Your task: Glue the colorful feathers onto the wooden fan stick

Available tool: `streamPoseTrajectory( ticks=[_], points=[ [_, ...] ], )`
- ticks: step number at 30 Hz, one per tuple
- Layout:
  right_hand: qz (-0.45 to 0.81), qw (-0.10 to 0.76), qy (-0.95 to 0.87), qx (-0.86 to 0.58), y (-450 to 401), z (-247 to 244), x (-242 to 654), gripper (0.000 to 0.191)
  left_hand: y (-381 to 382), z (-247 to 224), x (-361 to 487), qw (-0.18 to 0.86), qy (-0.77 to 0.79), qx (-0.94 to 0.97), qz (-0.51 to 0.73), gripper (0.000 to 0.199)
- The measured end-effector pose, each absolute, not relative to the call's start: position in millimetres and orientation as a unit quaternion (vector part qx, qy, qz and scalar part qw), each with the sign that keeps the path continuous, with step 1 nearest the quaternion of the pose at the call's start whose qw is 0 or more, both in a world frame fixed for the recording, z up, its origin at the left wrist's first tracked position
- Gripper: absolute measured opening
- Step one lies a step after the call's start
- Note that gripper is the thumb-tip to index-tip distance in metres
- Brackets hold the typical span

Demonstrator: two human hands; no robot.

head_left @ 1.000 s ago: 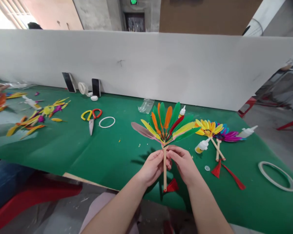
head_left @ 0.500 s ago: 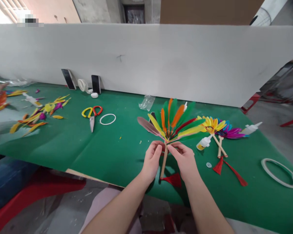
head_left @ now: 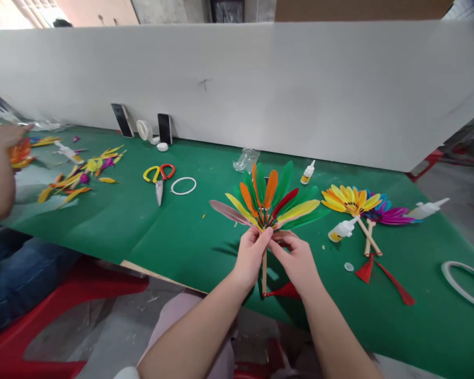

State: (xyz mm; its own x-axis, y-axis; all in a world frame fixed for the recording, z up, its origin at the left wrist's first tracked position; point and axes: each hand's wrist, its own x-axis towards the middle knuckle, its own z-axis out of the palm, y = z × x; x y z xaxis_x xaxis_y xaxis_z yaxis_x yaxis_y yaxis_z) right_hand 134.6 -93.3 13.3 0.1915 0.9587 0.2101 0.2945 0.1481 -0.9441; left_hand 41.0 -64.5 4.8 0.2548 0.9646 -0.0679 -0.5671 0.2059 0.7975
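A feather fan [head_left: 270,197] with green, orange, yellow, red and dusty-pink feathers is held upright over the table's front part. Its wooden handle [head_left: 264,273] points down toward me, and a red tassel [head_left: 286,290] hangs off the handle's end. My left hand [head_left: 253,252] pinches the fan where feathers meet handle, thumb on the front. From the other side my right hand [head_left: 296,258] closes on the same joint, thumb and fingers together. The fingers partly cover the joint. Right of the hands lies a glue bottle [head_left: 341,230], close to a yellow feather fan [head_left: 351,201].
A purple and blue fan [head_left: 391,215] lies beside another glue bottle [head_left: 426,209]. Scissors [head_left: 159,181], a white ring [head_left: 183,186] and loose feathers [head_left: 85,176] are to the left. A co-worker's arm [head_left: 0,168] reaches in at far left. A white board [head_left: 221,89] closes off the back.
The fan has turned more squarely toward me, and my left thumb has moved onto the joint at the feather base. A glue bottle behind the fan now shows fully. My view has shifted slightly.
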Motion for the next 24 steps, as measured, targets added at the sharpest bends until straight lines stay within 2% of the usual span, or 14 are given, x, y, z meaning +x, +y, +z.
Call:
streamPoseTrajectory(
  ticks=[6, 12, 15, 18, 20, 24],
  points=[
    [0.332, 0.516, -0.538, -0.577, -93, 12, 130, 0.014, -64, 3, 42, 0.716, 0.303, 0.278, 0.564, 0.015],
    [0.380, 0.485, -0.553, -0.562, -101, 34, 163, 0.015, -63, 9, 37, 0.706, 0.341, 0.298, 0.544, 0.019],
    [0.328, 0.617, -0.408, -0.587, -109, 41, 198, 0.023, -66, 14, 34, 0.709, 0.353, 0.340, 0.507, 0.020],
    [0.310, 0.698, -0.342, -0.547, -115, 41, 223, 0.017, -70, 17, 32, 0.728, 0.339, 0.388, 0.451, 0.021],
    [0.323, 0.706, -0.329, -0.537, -117, 41, 228, 0.014, -74, 18, 33, 0.736, 0.334, 0.415, 0.417, 0.023],
    [0.360, 0.670, -0.338, -0.554, -118, 44, 224, 0.015, -80, 16, 37, 0.741, 0.348, 0.449, 0.357, 0.028]
  ],
)
